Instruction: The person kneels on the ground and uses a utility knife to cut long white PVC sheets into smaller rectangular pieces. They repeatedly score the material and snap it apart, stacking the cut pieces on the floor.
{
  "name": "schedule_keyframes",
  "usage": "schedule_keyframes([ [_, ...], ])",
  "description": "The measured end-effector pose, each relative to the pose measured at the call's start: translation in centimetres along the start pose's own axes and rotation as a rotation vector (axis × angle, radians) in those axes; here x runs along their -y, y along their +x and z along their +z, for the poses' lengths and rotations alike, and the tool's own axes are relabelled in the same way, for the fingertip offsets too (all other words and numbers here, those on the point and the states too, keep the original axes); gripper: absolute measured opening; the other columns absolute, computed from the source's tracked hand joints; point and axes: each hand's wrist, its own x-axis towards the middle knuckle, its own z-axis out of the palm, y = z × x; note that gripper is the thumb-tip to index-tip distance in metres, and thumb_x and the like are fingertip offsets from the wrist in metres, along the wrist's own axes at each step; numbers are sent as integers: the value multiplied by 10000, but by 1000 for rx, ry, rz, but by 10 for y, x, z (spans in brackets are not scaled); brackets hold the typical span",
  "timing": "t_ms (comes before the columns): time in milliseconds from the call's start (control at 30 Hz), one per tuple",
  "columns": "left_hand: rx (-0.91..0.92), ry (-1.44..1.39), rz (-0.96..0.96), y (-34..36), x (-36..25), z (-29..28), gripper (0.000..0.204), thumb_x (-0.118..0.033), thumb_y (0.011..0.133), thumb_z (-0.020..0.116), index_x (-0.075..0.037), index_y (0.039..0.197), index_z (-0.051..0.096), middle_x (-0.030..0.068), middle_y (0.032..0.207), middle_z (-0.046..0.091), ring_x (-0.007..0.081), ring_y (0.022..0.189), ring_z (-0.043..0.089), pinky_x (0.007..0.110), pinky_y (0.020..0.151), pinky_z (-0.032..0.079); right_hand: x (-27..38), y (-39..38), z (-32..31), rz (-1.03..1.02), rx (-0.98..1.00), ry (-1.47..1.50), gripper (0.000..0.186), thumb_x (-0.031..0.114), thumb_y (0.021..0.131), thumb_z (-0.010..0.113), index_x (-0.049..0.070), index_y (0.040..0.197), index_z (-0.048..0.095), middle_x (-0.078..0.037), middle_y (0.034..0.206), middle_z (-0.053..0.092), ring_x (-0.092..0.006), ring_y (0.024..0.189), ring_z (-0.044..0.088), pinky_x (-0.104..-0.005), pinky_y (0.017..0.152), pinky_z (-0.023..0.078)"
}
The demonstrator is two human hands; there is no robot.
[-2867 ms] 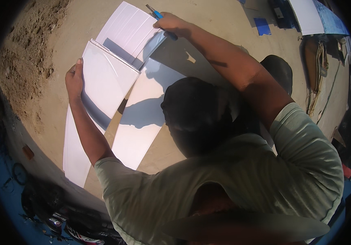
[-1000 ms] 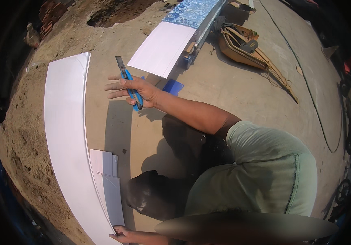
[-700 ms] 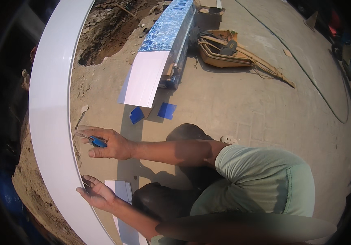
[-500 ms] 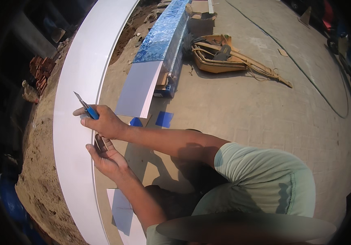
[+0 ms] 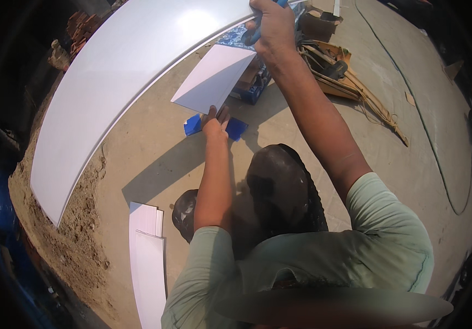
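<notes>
My right hand (image 5: pixel 277 30), arm stretched far forward, is closed around a blue utility knife (image 5: pixel 251 37). Its thumb and fingers also close on the edge of a long white panel (image 5: pixel 115 71), which slants across the upper left and throws a shadow on the ground. My left hand (image 5: pixel 215 122) reaches to the near end of a stack of white panels (image 5: pixel 214 74). Fingers bend at that end, seemingly gripping it; the fingertips are partly hidden. The stack lies in patterned blue wrapping (image 5: pixel 236 37), half in shadow.
Blue wrapping scraps (image 5: pixel 237 129) lie under my left hand. Cut white panel pieces (image 5: pixel 148 263) rest at the lower left, beside sandy soil (image 5: pixel 82 247). A yellow pan (image 5: pixel 329 82) with a wooden-handled tool and rope stands at right. A thin hose (image 5: pixel 422 115) crosses the paving.
The long panel has swung clockwise, its near end moving up and left. My right hand went forward and right with the knife. My left hand moved from beside the panel to the stack's end.
</notes>
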Motion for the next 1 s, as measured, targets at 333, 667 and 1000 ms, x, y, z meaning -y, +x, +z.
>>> schedule_keyframes([
  [333,-262,115,304,-203,-149,-306,486,-262,1095,787,59,1426,635,328,1246,811,359,1119,826,433,1136,599,-4,22,-1,-63,-5,-108,613,12,996,703,-46,1602,630,-108,1143,656,-157,794,637,-304,563,556],
  [667,-1140,-504,1071,-553,-295,-709,517,-344,1188,605,47,1525,627,268,1513,703,452,1383,711,642,1141,639,-74,-34,22,95,76,-130,604,-1,1006,700,-35,1606,631,-115,1177,656,-169,810,639,-316,572,554],
  [1000,-1244,-429,755,-472,-207,-743,898,-602,1228,431,3,1820,132,339,1786,373,539,1527,559,669,1175,620,-198,-203,38,618,211,-174,590,-52,1078,580,75,1651,634,-79,1183,639,-135,838,599,-261,573,504],
])
